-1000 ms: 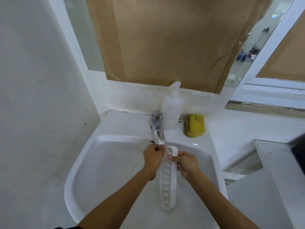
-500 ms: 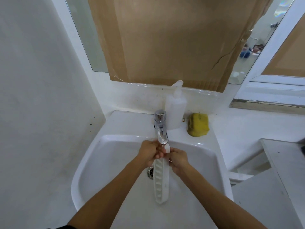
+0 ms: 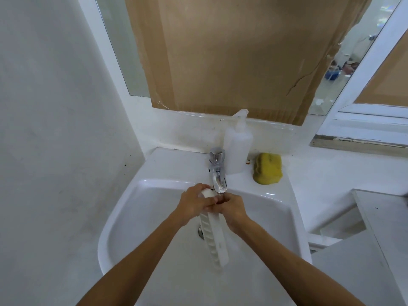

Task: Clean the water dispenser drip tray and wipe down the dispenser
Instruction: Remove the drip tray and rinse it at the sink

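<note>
A long white slotted drip tray hangs on edge over the white sink, its top end just below the chrome tap. My left hand grips the tray's upper end from the left. From the right, my right hand holds the same end, fingers meeting the left hand's. The tray's lower end points toward me, above the drain. I cannot tell whether water is running.
A white squeeze bottle stands behind the tap, with a yellow sponge to its right on the sink ledge. Cardboard covers the mirror above. A wall is close on the left; a grey counter stands at the right.
The tray has moved left, from right of the spout to under it, and its top end now sits left of the spout. Both hands closed together around that end.
</note>
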